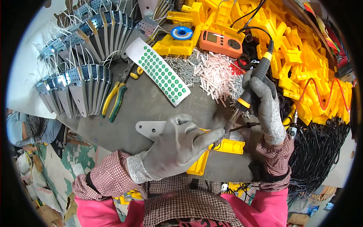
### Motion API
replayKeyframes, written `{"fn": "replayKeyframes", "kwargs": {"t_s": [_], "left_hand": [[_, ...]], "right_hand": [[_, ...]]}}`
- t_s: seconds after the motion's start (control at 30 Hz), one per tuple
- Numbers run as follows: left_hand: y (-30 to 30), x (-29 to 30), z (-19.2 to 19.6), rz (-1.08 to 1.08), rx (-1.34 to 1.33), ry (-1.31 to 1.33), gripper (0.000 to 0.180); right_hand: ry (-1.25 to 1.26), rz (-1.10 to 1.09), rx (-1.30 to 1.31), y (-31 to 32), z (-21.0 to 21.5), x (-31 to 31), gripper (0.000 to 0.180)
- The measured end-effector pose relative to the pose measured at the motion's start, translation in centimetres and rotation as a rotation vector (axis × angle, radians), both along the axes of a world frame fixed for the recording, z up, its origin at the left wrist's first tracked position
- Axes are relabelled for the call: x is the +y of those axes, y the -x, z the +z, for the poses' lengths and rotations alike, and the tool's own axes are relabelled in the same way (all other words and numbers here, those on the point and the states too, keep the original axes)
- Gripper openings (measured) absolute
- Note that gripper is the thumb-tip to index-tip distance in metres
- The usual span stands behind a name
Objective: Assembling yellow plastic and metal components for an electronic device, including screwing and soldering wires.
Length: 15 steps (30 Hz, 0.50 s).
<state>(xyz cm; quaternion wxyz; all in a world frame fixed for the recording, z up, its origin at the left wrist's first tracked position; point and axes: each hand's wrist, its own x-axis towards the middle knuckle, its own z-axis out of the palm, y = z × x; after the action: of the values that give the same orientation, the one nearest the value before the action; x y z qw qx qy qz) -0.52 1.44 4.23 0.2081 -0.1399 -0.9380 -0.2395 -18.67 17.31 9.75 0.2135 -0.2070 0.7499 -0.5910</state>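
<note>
My right hand (267, 94), in a grey coated glove, grips a soldering iron (261, 69) by its black handle with yellow bands. The iron slants down and to the left, its metal barrel (231, 120) reaching my left fingertips. My left hand (177, 145), gloved alike, is closed with finger and thumb brought together near the tip; what they pinch is hidden. Under and beside it lie a yellow plastic housing (231, 146) and a flat metal blade (149, 129) with holes, both partly covered by the hand. A short dark wire (216, 145) shows below the fingertips.
Pliers (114, 99) and a sheet of green round stickers (160, 72) lie beyond my left hand. Behind are small screws (185, 70), pale sleeves (215, 77), an orange meter-like box (221, 42) and a solder spool (181, 33). Yellow housings (298, 72) and black cables (317, 155) crowd the right.
</note>
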Motion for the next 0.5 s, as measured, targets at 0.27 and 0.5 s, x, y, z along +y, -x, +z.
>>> {"fn": "replayKeyframes", "kwargs": {"t_s": [0.27, 0.5], "left_hand": [[0.37, 0.09, -0.41, -0.035, 0.032, -0.048, 0.053], [0.30, 0.21, -0.66, -0.044, 0.024, -0.075, 0.055]], "right_hand": [[0.001, -0.002, -0.018, 0.12, -0.10, -0.02, 0.026], [-0.016, -0.004, -0.011, 0.08, -0.23, 0.29, 0.026]]}}
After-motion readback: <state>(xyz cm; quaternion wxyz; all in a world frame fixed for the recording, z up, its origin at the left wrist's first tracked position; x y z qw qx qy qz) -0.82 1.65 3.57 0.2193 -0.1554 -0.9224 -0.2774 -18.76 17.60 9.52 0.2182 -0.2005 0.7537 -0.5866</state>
